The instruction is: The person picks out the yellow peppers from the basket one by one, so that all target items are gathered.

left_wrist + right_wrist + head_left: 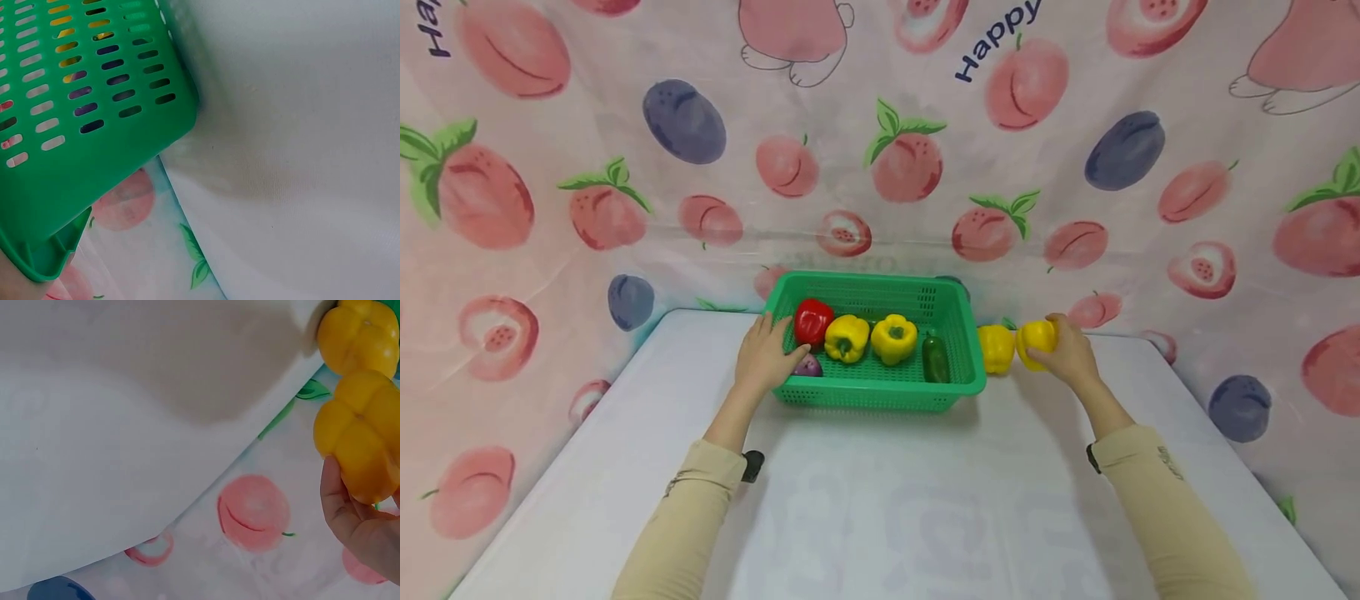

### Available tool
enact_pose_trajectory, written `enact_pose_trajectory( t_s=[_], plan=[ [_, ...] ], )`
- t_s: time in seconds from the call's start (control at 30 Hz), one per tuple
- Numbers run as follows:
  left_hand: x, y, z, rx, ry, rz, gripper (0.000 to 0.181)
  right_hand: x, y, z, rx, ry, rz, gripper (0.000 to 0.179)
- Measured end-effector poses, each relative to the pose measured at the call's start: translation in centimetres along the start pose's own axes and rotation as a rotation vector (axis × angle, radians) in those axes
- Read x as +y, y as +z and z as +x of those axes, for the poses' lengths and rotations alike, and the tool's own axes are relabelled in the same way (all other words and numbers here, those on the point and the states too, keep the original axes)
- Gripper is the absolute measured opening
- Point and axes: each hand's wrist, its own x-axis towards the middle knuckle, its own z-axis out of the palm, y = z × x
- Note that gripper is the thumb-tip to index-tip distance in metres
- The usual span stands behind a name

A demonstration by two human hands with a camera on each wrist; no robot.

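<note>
My right hand (1072, 358) grips a yellow bell pepper (1037, 345), thumb on its near side. In the right wrist view, fingers (332, 481) lie against that held pepper (362, 437). Close to its left, another yellow bell pepper (997, 350) sits beside the green basket (880, 395). My left hand (765, 354) rests at the basket's left rim, fingers extended and thumb reaching over the inside. Within the basket are a red bell pepper (813, 322), two yellow bell peppers (847, 339), a dark green cucumber-like vegetable (935, 360) and a purple item (808, 366), partly hidden by the left thumb.
The basket stands toward the back of a white table (910, 500). Behind the table hangs a fruit-print cloth (850, 100), which also runs along both sides. In the left wrist view, the slotted basket wall (94, 144) fills the upper left.
</note>
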Motion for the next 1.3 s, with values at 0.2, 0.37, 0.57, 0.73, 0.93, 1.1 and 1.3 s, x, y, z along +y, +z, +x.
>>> enact_pose_trajectory(
  t_s=[0.2,0.37,0.57,0.73,0.93,1.1,1.3],
  plan=[
    [0.0,0.0,0.0,0.009,0.000,-0.002,0.066,0.6,0.4,0.7,-0.005,0.022,-0.052,0.067],
    [0.0,0.0,-0.1,0.013,0.002,0.002,0.067,1.3,1.1,1.1,-0.002,0.067,-0.076,0.066],
    [0.0,0.1,-0.1,0.016,-0.001,-0.003,0.067,1.4,1.6,1.5,-0.015,0.126,-0.074,0.067],
    [0.1,0.0,-0.1,0.012,-0.003,-0.007,0.067,1.4,1.8,1.5,-0.037,0.146,-0.070,0.068],
    [0.1,-0.2,-0.2,0.016,-0.014,-0.007,0.066,1.6,2.3,1.9,-0.075,0.152,-0.064,0.070],
    [0.2,-0.2,-0.1,0.009,-0.014,-0.012,0.066,1.7,2.5,2.2,-0.090,0.166,-0.073,0.070],
    [0.2,-0.2,0.0,0.003,-0.017,-0.010,0.066,1.9,2.7,2.3,-0.090,0.198,-0.050,0.070]
  ],
)
